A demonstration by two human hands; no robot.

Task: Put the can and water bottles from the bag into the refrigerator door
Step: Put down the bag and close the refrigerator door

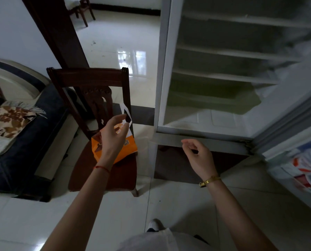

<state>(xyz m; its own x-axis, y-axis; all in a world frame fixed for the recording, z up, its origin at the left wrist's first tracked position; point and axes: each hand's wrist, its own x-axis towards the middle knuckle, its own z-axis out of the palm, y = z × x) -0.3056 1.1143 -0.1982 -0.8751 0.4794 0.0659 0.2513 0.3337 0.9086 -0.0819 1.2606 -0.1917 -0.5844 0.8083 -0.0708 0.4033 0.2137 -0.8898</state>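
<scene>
An orange paper bag (129, 149) with white handles stands on the seat of a dark wooden chair (89, 78). My left hand (113, 136) hovers over the bag's mouth with relaxed, spread fingers; its fingertips are right at one upright white handle (124, 109), and I cannot tell whether they touch it. What is inside the bag is hidden. My right hand (198, 154) hangs empty and loosely curled in front of the refrigerator's base. The open refrigerator door (284, 113) is at the right; its lower shelf holds blurred bottles (306, 165) with white and orange labels.
The open refrigerator (218, 75) shows bare white shelves. A sofa with a patterned cushion (8, 120) lies to the left of the chair. A dark wooden door frame (60, 33) rises behind the chair. The floor is glossy white tile.
</scene>
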